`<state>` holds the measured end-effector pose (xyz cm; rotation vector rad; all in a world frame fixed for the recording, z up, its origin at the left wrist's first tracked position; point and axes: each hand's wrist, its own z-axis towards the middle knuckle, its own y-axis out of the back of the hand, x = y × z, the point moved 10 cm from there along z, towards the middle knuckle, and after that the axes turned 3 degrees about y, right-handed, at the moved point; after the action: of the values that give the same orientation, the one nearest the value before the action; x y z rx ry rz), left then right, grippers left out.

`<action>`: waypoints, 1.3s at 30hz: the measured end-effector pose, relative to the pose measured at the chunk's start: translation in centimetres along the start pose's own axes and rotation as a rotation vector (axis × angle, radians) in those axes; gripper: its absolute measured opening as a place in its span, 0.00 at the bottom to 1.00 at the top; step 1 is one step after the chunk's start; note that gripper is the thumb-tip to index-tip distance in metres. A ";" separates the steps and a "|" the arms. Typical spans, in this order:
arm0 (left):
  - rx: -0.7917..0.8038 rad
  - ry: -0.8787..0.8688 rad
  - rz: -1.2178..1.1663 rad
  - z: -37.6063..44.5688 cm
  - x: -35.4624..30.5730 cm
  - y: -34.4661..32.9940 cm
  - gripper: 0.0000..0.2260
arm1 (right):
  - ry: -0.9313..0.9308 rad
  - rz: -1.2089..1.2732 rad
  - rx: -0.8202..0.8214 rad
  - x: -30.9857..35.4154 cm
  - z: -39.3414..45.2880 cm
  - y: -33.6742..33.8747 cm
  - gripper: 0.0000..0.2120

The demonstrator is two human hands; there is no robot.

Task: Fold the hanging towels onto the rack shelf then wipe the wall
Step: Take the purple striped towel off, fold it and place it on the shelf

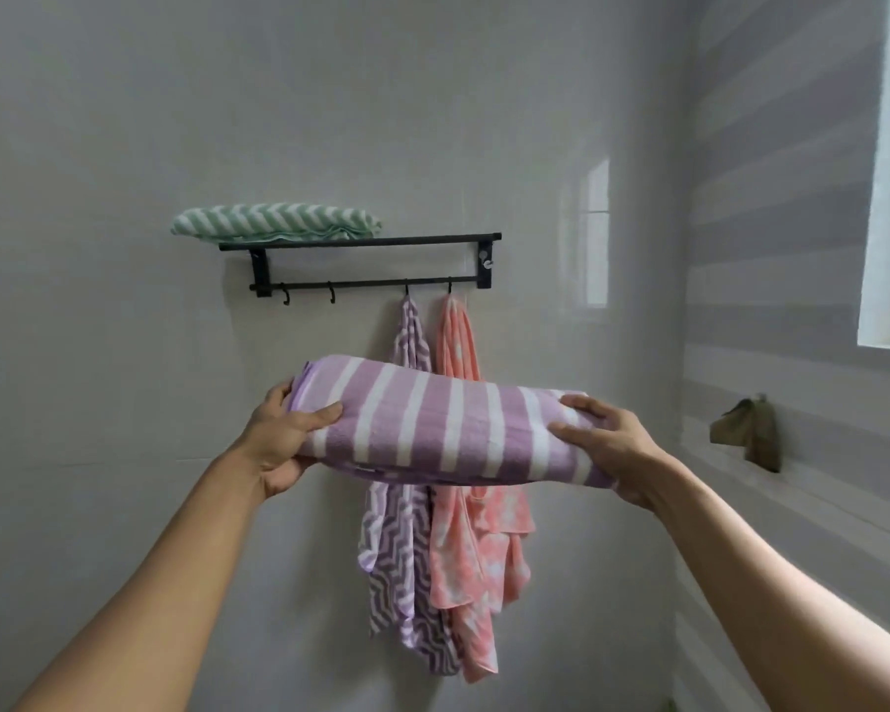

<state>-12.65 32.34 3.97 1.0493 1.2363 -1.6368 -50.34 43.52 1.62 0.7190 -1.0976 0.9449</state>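
Your left hand and right hand grip the folded purple towel by its ends, below the rack, where a green towel lies.

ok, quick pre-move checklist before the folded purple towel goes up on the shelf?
1. Grip: left hand and right hand each hold one end of the purple striped towel: ok.
2. Towel folded into a compact bundle: ok.
3. Free space on the rack shelf: the green towel takes the left part, the right part is bare: ok.
4. Towel at shelf height: it is below the hook bar: not ok.
5. Hooks emptied: the purple zigzag towel and pink towel hang there: not ok.
6. Shelf depth enough for the bundle: cannot tell.
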 end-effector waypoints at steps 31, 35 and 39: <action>0.080 -0.299 0.169 23.3 -19.7 -12.5 0.13 | 0.248 0.056 -0.131 19.6 26.2 1.9 0.08; 0.024 -0.328 0.181 27.6 -21.9 -13.4 0.12 | 0.242 0.092 -0.149 20.7 31.3 1.6 0.10; -0.038 -0.360 0.202 31.2 -23.6 -14.1 0.12 | 0.242 0.116 -0.146 21.1 35.9 1.3 0.08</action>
<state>-22.68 7.43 35.71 0.7843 0.8904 -1.5558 -62.67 18.92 32.87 0.4130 -0.9896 1.0102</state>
